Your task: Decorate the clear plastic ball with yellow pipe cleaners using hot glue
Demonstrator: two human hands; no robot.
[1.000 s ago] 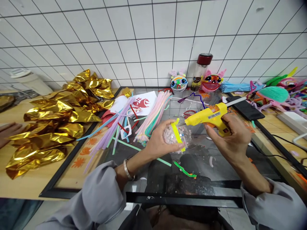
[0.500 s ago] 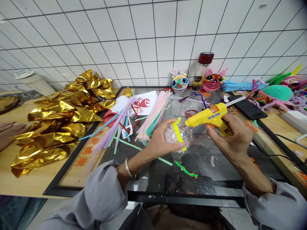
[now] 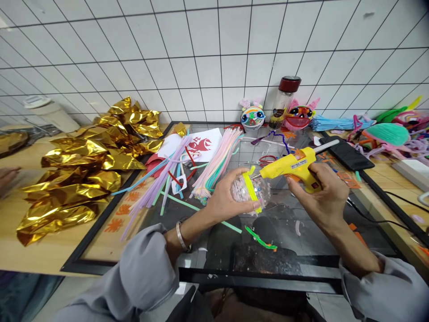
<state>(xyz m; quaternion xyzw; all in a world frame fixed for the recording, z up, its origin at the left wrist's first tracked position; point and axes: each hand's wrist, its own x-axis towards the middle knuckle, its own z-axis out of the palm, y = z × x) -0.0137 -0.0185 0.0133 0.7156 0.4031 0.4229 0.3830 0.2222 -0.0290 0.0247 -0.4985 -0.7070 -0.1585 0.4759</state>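
My left hand (image 3: 229, 197) is wrapped round a clear plastic ball (image 3: 252, 193) that has a yellow pipe cleaner strip (image 3: 250, 188) running over it. My right hand (image 3: 323, 194) grips a yellow hot glue gun (image 3: 291, 166), its nozzle touching the top of the ball by the strip. Both hands are held just above a glass table top (image 3: 301, 232). A green pipe cleaner piece (image 3: 259, 238) lies on the glass below the ball.
Crumpled gold foil (image 3: 83, 165) is heaped at the left. Pastel pipe cleaners (image 3: 214, 163) and a red paper cut-out (image 3: 200, 145) lie behind the ball. Two small masks (image 3: 252, 115), a jar (image 3: 283, 100) and a phone (image 3: 348, 154) stand further back. Another person's hand (image 3: 6, 175) shows at the far left.
My hands, the ball and the glue gun stayed almost still, nozzle at the ball. The other person's hand at the far left drew back out of view.
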